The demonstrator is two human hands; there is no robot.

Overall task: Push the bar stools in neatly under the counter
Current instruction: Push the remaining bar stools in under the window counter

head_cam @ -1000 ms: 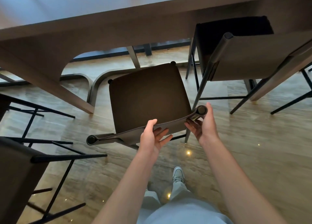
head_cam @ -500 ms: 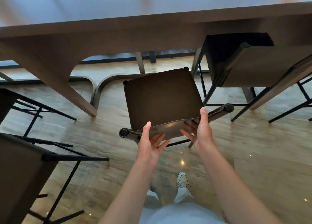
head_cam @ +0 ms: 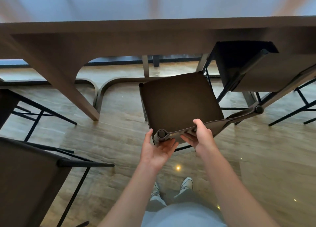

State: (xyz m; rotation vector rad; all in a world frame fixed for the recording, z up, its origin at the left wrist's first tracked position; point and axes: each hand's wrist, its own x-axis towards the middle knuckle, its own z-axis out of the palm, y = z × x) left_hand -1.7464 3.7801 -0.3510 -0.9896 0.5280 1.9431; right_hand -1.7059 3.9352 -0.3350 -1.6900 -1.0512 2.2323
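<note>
A bar stool with a dark square seat (head_cam: 179, 103) and a low grey backrest (head_cam: 227, 119) stands on the floor in front of the wooden counter (head_cam: 153, 38), its seat partly under the counter's edge. Both my hands are at the left end of the backrest. My left hand (head_cam: 157, 149) lies palm up with straight fingers against the back of the rest, its thumb beside the round end post. My right hand (head_cam: 203, 137) holds the rest's top edge, with the thumb over it and the fingers behind.
A second stool (head_cam: 266, 72) sits tucked under the counter at the right, close to the held stool's right post. Two more stools (head_cam: 25, 184) (head_cam: 6, 103) stand at the left. The counter's slanted leg (head_cam: 68, 83) and curved base (head_cam: 109, 84) lie left of the seat.
The stool has shifted to the right, towards the neighbouring stool. Both hands have slid along the backrest to its left end, and the right thumb now hooks over the top edge.
</note>
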